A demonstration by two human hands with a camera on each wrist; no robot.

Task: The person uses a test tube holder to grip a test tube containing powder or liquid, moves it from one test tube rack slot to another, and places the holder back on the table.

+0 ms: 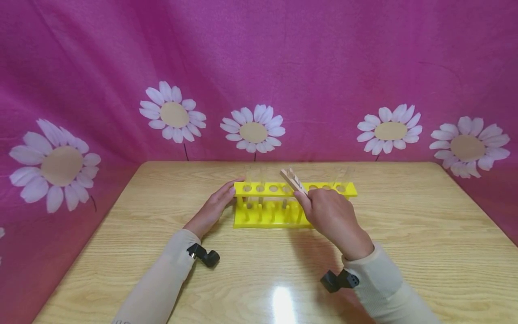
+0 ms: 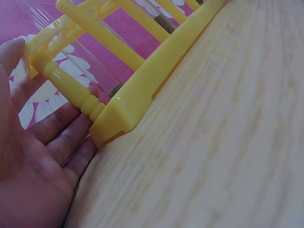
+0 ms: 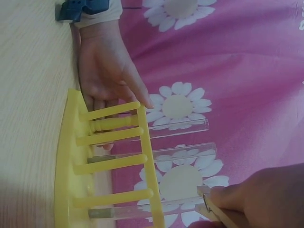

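A yellow test tube rack [image 1: 263, 221] stands upright on the table. My left hand [image 1: 212, 207] grips its left end; in the left wrist view the fingers go behind the end post [image 2: 70, 88] and the thumb touches the top rail. My right hand [image 1: 332, 217] holds a wooden test tube holder [image 1: 292, 179] over the rack's middle. In the right wrist view, the holder's tip [image 3: 203, 194] is at the upper end of a clear test tube [image 3: 178, 205] standing in the rack. Whether it clamps the tube firmly is hard to tell.
Two more clear tubes [image 3: 199, 149] stand at the rack's left end. Others [image 1: 347, 175] rise at its right end, partly behind my right hand. The wood-grain table [image 1: 141, 216] extends around the rack. Behind it hangs a pink cloth [image 1: 315, 90] with white flowers.
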